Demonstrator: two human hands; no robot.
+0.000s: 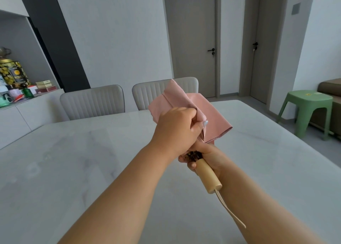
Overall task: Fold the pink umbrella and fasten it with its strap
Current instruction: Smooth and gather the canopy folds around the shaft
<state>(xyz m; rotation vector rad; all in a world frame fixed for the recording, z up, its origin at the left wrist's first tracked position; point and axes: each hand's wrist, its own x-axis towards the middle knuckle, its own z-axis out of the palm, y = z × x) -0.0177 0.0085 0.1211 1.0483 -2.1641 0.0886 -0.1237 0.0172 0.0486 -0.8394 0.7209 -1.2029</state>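
Both my forearms reach out over the pale table point(77, 151), and nearest of the things I hold is the wooden handle point(207, 175) with its cream wrist cord point(230, 210) trailing down toward me. My right hand point(208, 157) sits under the top of that handle, fingers point(191, 164) curled round the shaft where the dark metal rib ends bunch together. My left hand point(175, 131) is clenched round the pink umbrella point(203, 112) just beyond, squeezing the gathered cloth, thumb pressed against a fold. The umbrella is held in the air above the table, touching nothing but my hands, its long axis running from the handle near my chest up and away toward the two grey chairs point(92, 101). Loose pink panels flare out past my left fist, unrolled. The fastening strap I cannot pick out among the folds. Since the left hand is the one on the cloth, I judge it must smooth and wrap the panels around the shaft while the right keeps the handle steady.
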